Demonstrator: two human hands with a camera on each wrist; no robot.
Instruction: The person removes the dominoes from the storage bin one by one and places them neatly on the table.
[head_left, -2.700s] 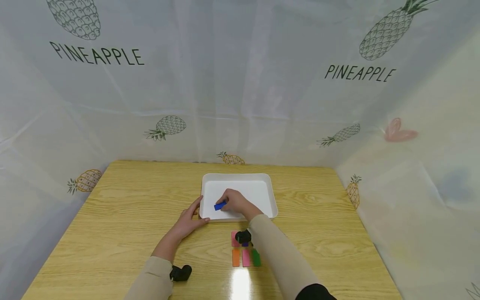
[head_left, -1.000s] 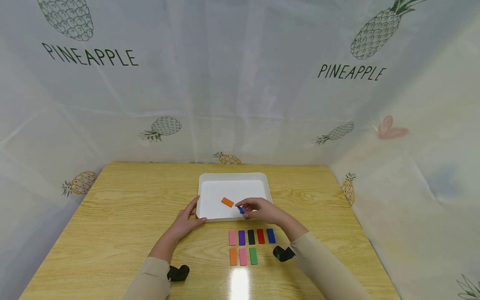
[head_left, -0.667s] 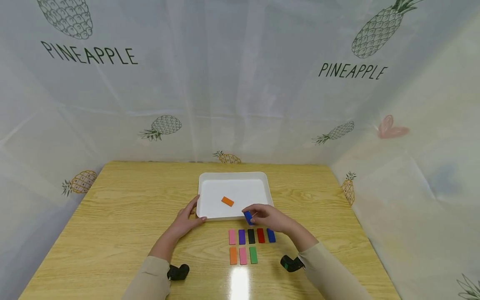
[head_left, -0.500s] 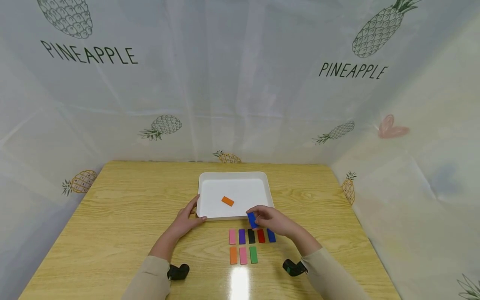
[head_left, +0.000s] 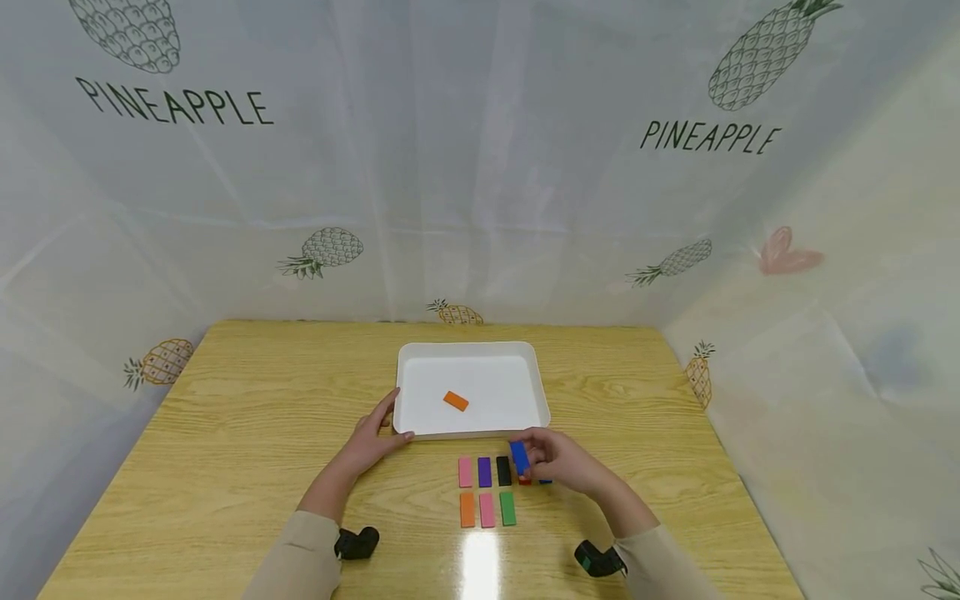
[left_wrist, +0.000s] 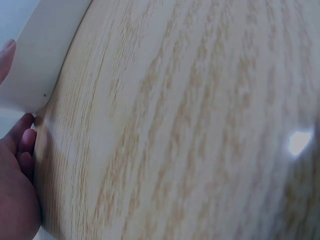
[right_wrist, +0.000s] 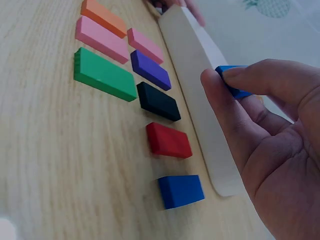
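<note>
My right hand (head_left: 562, 462) pinches a blue domino block (head_left: 520, 458) between thumb and fingers, off the table and just in front of the tray's near right corner. In the head view it overlaps the red block (right_wrist: 169, 140) on the table, and my fingers partly cover a second blue block (right_wrist: 181, 191). My left hand (head_left: 367, 450) touches the near left corner of the white tray (head_left: 495, 375), the thumb along the front wall and the other fingers at the left side. One orange block (head_left: 456, 401) lies aslant inside the tray.
In front of the tray lie two rows of blocks on the wooden table (head_left: 285, 417). The far row includes pink (head_left: 465, 472), purple (head_left: 484, 472) and black (head_left: 503, 471); the near row has orange (head_left: 467, 510), pink (head_left: 487, 510) and green (head_left: 507, 508). A pineapple-print curtain (head_left: 465, 167) stands behind.
My right hand has carried the blue block out of the tray, toward me and to the right, over the far row. The orange block in the tray came into view. My left hand stays put.
</note>
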